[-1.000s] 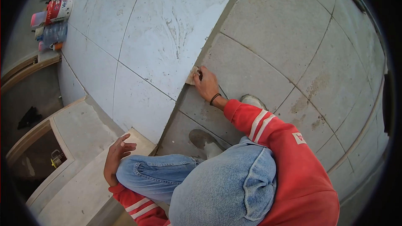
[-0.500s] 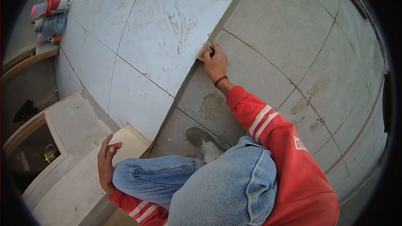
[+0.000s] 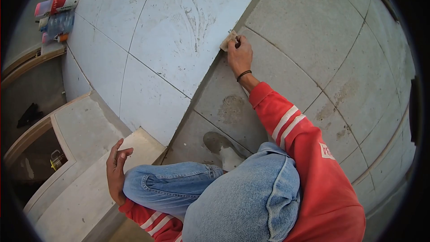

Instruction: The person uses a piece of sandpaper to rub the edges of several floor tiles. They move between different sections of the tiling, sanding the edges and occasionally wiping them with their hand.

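My right hand (image 3: 240, 56) has its fingers closed on a small beige pad (image 3: 229, 41). The pad sits against the long edge of the white tiled slab (image 3: 165, 40), overlapping its top surface. Grey-brown smears mark the tile just left of the pad. My left hand (image 3: 117, 170) is beside my bent left knee with its fingers apart and nothing in them. Under that hand runs a pale stone ledge (image 3: 80, 197).
At the far left stand a red and white bucket (image 3: 66, 0) and a clear plastic bottle (image 3: 60, 23). Below them are curved wooden frames (image 3: 33, 131) around recesses, one with a yellow tape measure-like object (image 3: 57, 159). Damp patches spot the grey tiled floor (image 3: 295, 22).
My right hand and the pad have moved a little farther up along the slab's edge. The whole view has shifted slightly; my left hand keeps its pose.
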{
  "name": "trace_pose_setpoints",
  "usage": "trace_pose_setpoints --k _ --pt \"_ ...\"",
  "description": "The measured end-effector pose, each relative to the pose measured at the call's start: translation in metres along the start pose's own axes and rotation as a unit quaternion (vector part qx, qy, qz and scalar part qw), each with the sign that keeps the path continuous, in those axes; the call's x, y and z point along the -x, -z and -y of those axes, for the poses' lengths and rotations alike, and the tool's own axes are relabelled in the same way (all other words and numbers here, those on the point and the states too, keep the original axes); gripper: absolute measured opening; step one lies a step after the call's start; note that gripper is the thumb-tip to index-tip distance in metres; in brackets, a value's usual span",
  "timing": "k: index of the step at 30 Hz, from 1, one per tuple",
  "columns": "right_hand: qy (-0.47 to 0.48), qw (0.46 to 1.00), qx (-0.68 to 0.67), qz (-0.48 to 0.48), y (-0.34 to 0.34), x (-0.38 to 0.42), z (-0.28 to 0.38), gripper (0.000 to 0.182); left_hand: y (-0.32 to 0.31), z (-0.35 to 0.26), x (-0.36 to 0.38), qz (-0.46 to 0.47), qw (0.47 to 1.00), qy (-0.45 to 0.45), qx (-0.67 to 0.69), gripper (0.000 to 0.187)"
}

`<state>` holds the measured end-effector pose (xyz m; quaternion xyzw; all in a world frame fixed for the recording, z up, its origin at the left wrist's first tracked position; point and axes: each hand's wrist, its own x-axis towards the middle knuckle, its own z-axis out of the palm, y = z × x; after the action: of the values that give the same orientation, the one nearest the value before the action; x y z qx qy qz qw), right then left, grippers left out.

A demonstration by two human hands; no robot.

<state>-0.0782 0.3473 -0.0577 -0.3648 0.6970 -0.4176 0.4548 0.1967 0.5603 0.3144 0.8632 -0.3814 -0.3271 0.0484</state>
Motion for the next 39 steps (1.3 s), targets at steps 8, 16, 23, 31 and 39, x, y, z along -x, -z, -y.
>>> trace_pose_setpoints --k 8,16,23,31,39 --pt "0.009 0.981 -0.014 0.196 -0.011 0.108 -0.029 0.024 -0.003 -0.02 -0.008 0.025 0.998 -0.042 -0.031 0.064" --pt "-0.044 0.997 -0.042 -0.04 0.033 -0.061 0.01 0.034 0.002 0.0 -0.001 0.021 1.0 -0.012 0.0 0.054" --pt "0.047 0.989 0.026 0.138 0.006 0.059 -0.017 0.026 -0.006 -0.028 -0.015 0.028 0.998 -0.055 -0.016 0.058" --pt "0.036 0.999 0.005 -0.035 0.009 -0.027 0.002 0.026 0.002 -0.005 -0.007 0.022 0.999 -0.042 -0.001 0.054" --pt "0.048 0.989 -0.008 0.141 0.015 0.063 -0.013 0.027 -0.002 -0.023 -0.005 0.009 0.998 -0.055 -0.013 0.053"
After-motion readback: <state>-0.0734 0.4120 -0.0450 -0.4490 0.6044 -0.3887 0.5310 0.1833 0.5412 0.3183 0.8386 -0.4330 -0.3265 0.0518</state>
